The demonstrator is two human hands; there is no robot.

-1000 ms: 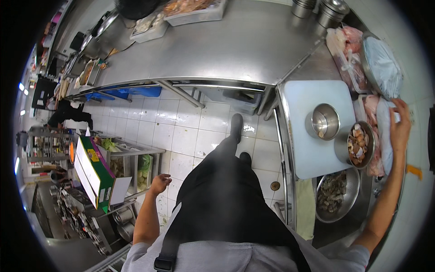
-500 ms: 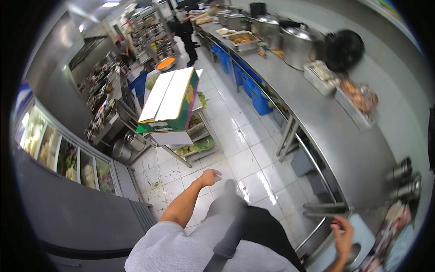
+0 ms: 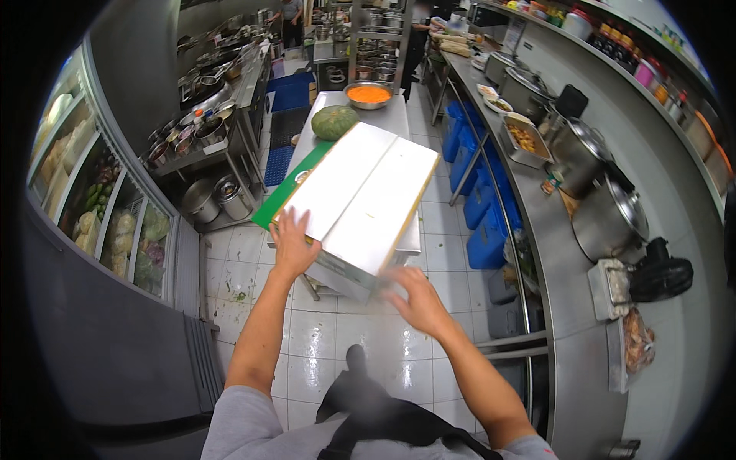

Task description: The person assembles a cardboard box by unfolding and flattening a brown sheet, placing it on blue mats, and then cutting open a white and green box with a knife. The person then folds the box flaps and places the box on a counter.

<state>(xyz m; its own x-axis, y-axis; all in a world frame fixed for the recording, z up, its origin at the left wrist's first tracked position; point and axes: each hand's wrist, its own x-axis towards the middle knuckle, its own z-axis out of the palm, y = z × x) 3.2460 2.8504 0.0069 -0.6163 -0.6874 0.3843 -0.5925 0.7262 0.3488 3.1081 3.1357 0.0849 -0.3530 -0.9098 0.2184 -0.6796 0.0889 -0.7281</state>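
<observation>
A large cardboard carton (image 3: 368,192) with white closed top flaps and a green side lies at an angle on a steel cart (image 3: 414,234). My left hand (image 3: 292,244) rests with spread fingers on its near left edge. At the near right corner is my right hand (image 3: 418,300), fingers stretched out and a little smeared by motion; whether it touches the carton I cannot tell. Behind the carton sit a green pumpkin (image 3: 333,122) and a steel bowl (image 3: 354,100) of orange shredded food.
Along the right runs a steel counter (image 3: 529,230) with pots, trays and a lidded stockpot (image 3: 609,218); blue bins (image 3: 488,239) stand beneath it. On the left are a glass-front fridge (image 3: 115,207) of vegetables and a cookware bench (image 3: 188,157). Two people stand farther back.
I have come up to the cart and the view has turned toward it. Both hands have reached forward, the left onto the carton and the right to its near corner.
</observation>
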